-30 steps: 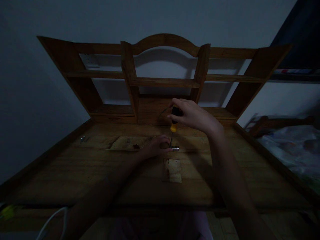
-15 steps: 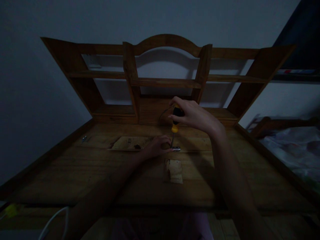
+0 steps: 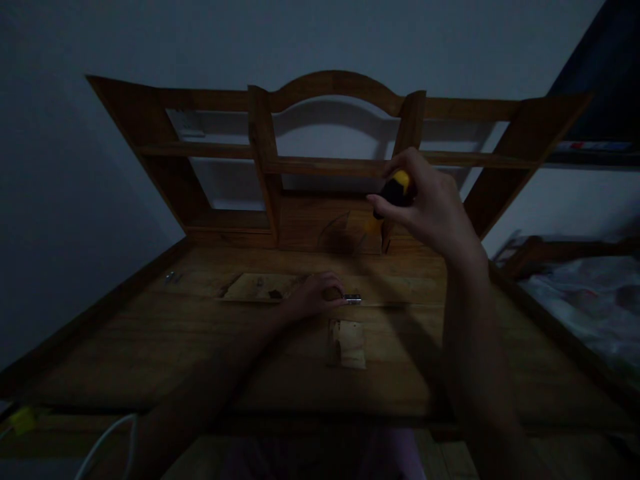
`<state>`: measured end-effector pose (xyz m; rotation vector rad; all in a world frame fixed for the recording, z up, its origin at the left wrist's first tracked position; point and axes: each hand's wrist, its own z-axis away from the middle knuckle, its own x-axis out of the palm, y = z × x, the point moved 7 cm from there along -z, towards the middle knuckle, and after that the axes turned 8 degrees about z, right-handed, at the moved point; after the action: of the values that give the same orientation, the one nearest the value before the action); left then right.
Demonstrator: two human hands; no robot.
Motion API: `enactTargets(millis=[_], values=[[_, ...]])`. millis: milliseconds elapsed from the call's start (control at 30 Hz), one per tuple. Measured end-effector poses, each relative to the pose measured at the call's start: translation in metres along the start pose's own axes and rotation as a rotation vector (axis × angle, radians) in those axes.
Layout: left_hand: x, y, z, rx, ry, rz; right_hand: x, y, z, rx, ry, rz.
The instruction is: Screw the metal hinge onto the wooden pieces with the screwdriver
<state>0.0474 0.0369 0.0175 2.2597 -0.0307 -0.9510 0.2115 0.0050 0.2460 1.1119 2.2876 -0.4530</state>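
On the wooden bench point(image 3: 150, 333), the left hand point(image 3: 316, 295) pinches one end of a small shiny metal piece point(image 3: 354, 299), while the right hand point(image 3: 433, 203) grips a yellow-and-black screwdriver point(image 3: 399, 191) above, away from it; how much is done, I can't tell.

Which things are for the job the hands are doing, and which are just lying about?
Probably for the job:
- screwdriver, in the right hand
- metal piece, at the tips of the left hand

Seemingly just lying about:
- white cord
- yellow thing
- metal bits, but I can't be sure
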Motion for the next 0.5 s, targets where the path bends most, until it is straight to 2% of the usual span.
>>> enactTargets(millis=[167, 300, 500], values=[[0.000, 0.005, 0.003, 0.064, 0.014, -0.166, -0.013, 0.009, 0.001, 0.030, 0.120, 0.050], [-0.001, 0.010, 0.004, 0.102, 0.049, -0.255, -0.018, 0.014, 0.001, 0.065, 0.163, 0.088], [0.003, 0.010, 0.004, 0.060, -0.016, -0.311, -0.023, 0.013, 0.002, 0.122, 0.205, 0.162]])
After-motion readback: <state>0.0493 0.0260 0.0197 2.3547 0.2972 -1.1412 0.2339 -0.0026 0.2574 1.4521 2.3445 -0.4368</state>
